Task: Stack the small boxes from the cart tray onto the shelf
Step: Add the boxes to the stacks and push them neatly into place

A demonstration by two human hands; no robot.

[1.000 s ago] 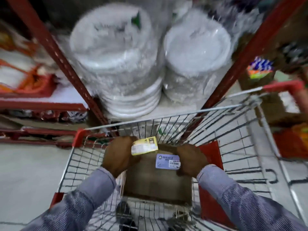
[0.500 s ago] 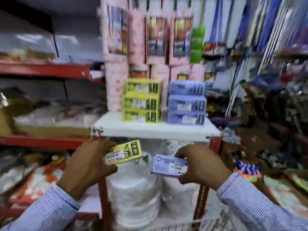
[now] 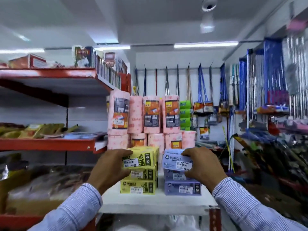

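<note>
Two boxes landing on matching stacks
Left hand (image 3: 110, 167) grips the yellow box (image 3: 141, 160), right hand (image 3: 202, 165) the blue box (image 3: 177, 162), each over its own colour (keeps the shelf (image 3: 155, 204) sorted).

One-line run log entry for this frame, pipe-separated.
left hand: holds yellow box at top of yellow stack | right hand: holds blue box at top of blue stack | release: not yet

Bright ceiling tube lights (image 3: 205, 45) flood the shop evenly; edges smear with motion blur and wide-angle bending.
</note>
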